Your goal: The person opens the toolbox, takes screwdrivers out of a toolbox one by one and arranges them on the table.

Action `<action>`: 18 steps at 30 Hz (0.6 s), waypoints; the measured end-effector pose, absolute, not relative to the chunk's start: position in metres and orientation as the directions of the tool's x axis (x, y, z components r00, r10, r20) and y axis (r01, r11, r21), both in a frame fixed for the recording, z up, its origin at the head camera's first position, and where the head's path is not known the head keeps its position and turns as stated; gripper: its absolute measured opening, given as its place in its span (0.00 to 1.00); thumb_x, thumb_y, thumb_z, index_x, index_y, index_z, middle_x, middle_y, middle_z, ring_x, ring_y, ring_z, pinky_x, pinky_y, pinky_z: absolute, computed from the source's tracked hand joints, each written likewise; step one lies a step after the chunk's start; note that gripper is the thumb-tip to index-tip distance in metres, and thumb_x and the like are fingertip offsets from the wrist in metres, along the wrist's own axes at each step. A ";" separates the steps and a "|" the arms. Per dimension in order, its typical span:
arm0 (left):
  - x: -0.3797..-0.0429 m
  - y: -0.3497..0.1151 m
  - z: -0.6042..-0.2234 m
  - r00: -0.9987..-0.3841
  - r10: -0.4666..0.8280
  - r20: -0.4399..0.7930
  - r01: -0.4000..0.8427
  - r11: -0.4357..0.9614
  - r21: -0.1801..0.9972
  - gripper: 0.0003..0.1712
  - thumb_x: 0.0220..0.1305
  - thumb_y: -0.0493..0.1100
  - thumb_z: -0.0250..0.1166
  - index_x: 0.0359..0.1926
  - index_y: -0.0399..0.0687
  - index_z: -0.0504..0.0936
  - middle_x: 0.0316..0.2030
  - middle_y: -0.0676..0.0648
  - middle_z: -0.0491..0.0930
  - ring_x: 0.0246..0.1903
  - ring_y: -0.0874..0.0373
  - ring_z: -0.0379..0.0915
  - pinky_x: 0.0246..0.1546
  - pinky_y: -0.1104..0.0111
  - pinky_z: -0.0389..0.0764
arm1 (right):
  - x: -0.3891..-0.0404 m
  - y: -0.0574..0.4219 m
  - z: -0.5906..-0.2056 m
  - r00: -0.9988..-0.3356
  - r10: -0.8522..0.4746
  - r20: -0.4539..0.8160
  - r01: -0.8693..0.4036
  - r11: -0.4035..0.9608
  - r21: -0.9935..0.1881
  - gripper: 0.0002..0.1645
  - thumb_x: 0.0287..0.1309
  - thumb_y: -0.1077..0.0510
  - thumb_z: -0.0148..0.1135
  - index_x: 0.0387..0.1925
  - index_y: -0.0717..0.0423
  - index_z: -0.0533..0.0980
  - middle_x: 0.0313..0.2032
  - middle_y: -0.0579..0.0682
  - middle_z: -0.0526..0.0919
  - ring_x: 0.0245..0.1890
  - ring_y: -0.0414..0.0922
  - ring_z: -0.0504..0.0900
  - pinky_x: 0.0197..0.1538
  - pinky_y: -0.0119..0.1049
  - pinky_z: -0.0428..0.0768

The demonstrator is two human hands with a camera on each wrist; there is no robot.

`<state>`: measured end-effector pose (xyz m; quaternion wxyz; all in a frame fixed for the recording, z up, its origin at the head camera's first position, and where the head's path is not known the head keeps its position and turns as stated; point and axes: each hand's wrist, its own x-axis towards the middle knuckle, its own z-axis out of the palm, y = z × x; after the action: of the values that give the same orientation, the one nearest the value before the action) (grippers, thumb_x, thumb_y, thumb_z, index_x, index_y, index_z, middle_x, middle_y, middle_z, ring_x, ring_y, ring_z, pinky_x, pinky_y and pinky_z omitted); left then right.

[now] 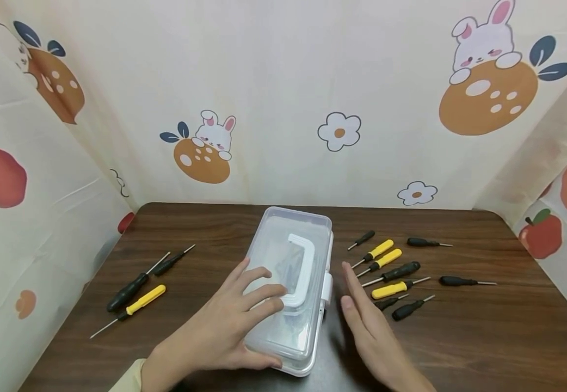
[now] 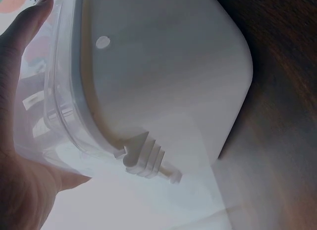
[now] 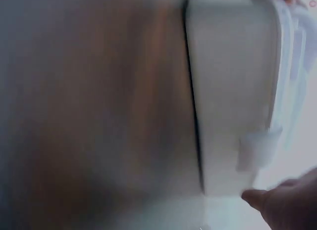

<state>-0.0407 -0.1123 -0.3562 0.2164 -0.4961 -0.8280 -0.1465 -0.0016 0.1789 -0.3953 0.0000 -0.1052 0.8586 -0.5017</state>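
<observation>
A white storage box with a clear lid (image 1: pixel 285 226) and a white carry handle (image 1: pixel 306 267) stands lengthwise near the table's middle. Spread over the lid's left and near part is my left hand (image 1: pixel 239 321), its thumb by the near end. The left wrist view shows the pale box body (image 2: pixel 168 67) and a side latch (image 2: pixel 143 156). Held apart from the box on its right, my right hand (image 1: pixel 374 335) has its fingers straight and holds nothing. In the blurred right wrist view, that hand (image 3: pixel 292 205) appears beside the box's latch (image 3: pixel 257 148).
To the left lie two black screwdrivers, one large (image 1: pixel 129 291) and one small (image 1: pixel 168 265), and a yellow one (image 1: pixel 146 299). Several yellow and black screwdrivers, including a yellow one (image 1: pixel 390 289) and a black one (image 1: pixel 460 281), lie right of the box. A patterned curtain (image 1: pixel 273 71) hangs behind.
</observation>
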 end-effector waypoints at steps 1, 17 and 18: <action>-0.041 -0.112 -0.357 -0.414 0.758 0.504 0.885 0.465 0.028 0.40 0.51 0.78 0.71 0.52 0.58 0.79 0.60 0.59 0.79 0.64 0.51 0.68 0.68 0.33 0.68 | 0.001 0.178 -0.396 -0.982 -0.173 0.077 -0.143 0.409 -0.901 0.34 0.85 0.50 0.34 0.85 0.40 0.43 0.84 0.50 0.49 0.83 0.48 0.51 0.74 0.17 0.52; -0.047 -0.110 -0.357 -0.393 0.759 0.520 0.903 0.425 0.061 0.38 0.49 0.77 0.73 0.52 0.59 0.81 0.59 0.56 0.79 0.63 0.49 0.68 0.65 0.30 0.67 | 0.009 0.138 -0.410 -0.967 -0.251 -0.045 0.043 0.012 -0.999 0.38 0.85 0.47 0.26 0.83 0.52 0.28 0.84 0.56 0.27 0.83 0.59 0.38 0.72 0.24 0.60; -0.048 -0.110 -0.358 -0.388 0.758 0.525 0.905 0.420 0.061 0.38 0.49 0.76 0.74 0.52 0.59 0.81 0.59 0.56 0.79 0.63 0.49 0.68 0.65 0.30 0.67 | 0.009 0.138 -0.410 -0.963 -0.263 -0.052 0.054 0.000 -0.999 0.38 0.85 0.47 0.26 0.83 0.51 0.27 0.84 0.56 0.26 0.83 0.59 0.38 0.70 0.19 0.59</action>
<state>-0.0476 -0.1097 -0.3580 0.2144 -0.5101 -0.8150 -0.1719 0.0091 0.1380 -0.4101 0.1126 -0.0748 0.6982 -0.7030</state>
